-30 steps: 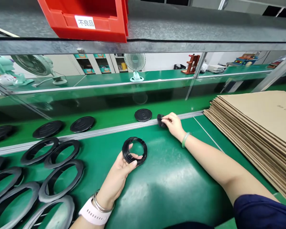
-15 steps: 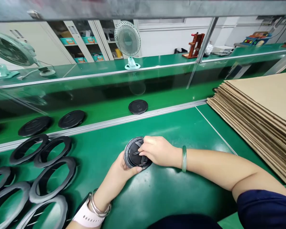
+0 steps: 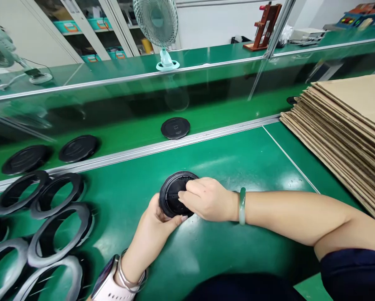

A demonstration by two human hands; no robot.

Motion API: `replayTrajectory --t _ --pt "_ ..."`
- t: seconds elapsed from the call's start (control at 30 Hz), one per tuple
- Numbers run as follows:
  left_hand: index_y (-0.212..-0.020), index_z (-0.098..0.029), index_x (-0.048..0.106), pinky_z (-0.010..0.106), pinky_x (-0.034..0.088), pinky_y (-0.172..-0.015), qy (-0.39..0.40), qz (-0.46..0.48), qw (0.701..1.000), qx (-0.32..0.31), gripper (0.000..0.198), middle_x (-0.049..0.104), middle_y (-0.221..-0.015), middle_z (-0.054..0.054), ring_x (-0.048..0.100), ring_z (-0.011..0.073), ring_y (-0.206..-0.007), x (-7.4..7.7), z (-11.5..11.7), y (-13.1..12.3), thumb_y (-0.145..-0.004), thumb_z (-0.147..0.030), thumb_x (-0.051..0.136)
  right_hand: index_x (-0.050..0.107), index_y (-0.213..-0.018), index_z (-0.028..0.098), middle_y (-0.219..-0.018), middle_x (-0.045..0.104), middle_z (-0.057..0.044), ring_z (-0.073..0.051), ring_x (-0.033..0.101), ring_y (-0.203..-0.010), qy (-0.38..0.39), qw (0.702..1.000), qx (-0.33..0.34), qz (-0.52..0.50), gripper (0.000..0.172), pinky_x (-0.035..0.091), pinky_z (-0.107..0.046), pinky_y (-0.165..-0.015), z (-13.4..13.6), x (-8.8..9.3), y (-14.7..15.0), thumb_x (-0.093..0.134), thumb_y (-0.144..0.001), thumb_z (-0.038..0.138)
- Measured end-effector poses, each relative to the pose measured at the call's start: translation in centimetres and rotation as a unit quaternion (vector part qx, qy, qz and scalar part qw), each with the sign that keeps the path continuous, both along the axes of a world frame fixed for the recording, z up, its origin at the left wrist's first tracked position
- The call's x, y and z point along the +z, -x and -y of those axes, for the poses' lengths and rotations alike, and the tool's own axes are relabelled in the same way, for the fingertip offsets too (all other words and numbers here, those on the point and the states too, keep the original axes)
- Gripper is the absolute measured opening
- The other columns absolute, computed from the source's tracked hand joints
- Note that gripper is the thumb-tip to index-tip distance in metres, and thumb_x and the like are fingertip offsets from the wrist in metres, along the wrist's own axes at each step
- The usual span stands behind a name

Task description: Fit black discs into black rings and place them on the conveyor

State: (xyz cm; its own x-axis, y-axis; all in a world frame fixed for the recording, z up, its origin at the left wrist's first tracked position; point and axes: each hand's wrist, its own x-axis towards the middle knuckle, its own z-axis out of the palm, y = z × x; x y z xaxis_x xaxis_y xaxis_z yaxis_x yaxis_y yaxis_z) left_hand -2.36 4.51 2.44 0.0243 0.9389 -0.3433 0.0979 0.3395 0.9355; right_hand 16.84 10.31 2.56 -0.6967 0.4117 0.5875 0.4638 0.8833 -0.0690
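Over the green bench (image 3: 231, 167), the left hand (image 3: 154, 225) grips a black, plastic-looking ring (image 3: 163, 196); the dark round insert (image 3: 172, 202), apart a second ago, now lies inside. The right hand (image 3: 211, 200), fingers curled, touches it, pinch unclear. Far left, teal cabinet bins (image 3: 70, 27) bear orange labels, unreadable.

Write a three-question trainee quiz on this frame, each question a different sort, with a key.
1. True or false: the green bangle is on the left wrist.

2. What does the left grip hold? A) a fan; B) a black round part; C) a brown sheet.

3. Fill in: the cardboard stack lies to the ___ of that part.

Key: 1. False; 2. B; 3. right.
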Motion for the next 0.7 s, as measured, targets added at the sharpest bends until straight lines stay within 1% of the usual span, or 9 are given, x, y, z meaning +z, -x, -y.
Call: replayTrajectory --t 0.1,0.2,0.43,0.6,0.7 --pt "-0.118 -0.022 0.052 0.037 0.059 -0.083 -0.001 -0.001 1.0 -0.004 0.065 0.073 -0.107 0.004 0.07 0.0249 -0.099 -0.1 0.0 0.0 -0.063 -0.027 0.086 0.061 -0.082 0.015 -0.075 0.051 -0.003 -0.016 0.044 -0.063 0.028 1.0 0.002 0.003 0.019 0.036 -0.029 -0.059 0.0 -0.2 0.0 0.048 -0.096 0.017" --pt "-0.113 -0.023 0.052 0.037 0.059 -0.082 0.001 0.002 1.0 -0.004 0.062 0.073 -0.102 0.002 0.07 0.0239 -0.096 -0.2 0.0 0.0 -0.062 -0.027 0.087 0.062 -0.088 0.015 -0.079 0.054 -0.005 -0.016 0.047 -0.066 0.048 0.999 0.004 0.008 0.018 0.038 -0.03 -0.061 0.0 -0.2 0.0 0.047 -0.097 0.02" --pt "-0.11 -0.024 0.052 0.032 0.058 -0.073 0.0 -0.025 1.0 -0.001 0.061 0.071 -0.091 -0.002 0.07 0.0203 -0.083 0.1 0.1 -0.1 -0.062 -0.029 0.088 0.063 -0.092 0.015 -0.082 0.055 -0.005 -0.016 0.048 -0.067 0.101 0.993 0.017 0.055 0.02 0.037 -0.03 -0.062 0.0 0.6 -0.3 0.046 -0.099 0.021" --pt "-0.108 -0.024 0.053 0.03 0.058 -0.072 0.002 -0.024 1.0 -0.003 0.059 0.071 -0.089 -0.003 0.07 0.0193 -0.083 0.4 0.1 0.0 -0.061 -0.029 0.089 0.063 -0.092 0.014 -0.086 0.057 -0.007 -0.017 0.047 -0.067 0.131 0.99 0.016 0.052 0.026 0.036 -0.03 -0.061 -0.1 0.8 -0.3 0.041 -0.102 0.023" --pt "-0.108 -0.024 0.053 0.03 0.058 -0.072 0.006 -0.029 1.0 -0.008 0.06 0.071 -0.089 -0.003 0.07 0.0191 -0.083 0.5 0.1 0.1 -0.061 -0.029 0.089 0.062 -0.092 0.014 -0.087 0.056 -0.007 -0.017 0.047 -0.068 0.141 0.988 0.011 0.06 0.024 0.036 -0.03 -0.062 0.0 0.8 -0.2 0.041 -0.101 0.022"
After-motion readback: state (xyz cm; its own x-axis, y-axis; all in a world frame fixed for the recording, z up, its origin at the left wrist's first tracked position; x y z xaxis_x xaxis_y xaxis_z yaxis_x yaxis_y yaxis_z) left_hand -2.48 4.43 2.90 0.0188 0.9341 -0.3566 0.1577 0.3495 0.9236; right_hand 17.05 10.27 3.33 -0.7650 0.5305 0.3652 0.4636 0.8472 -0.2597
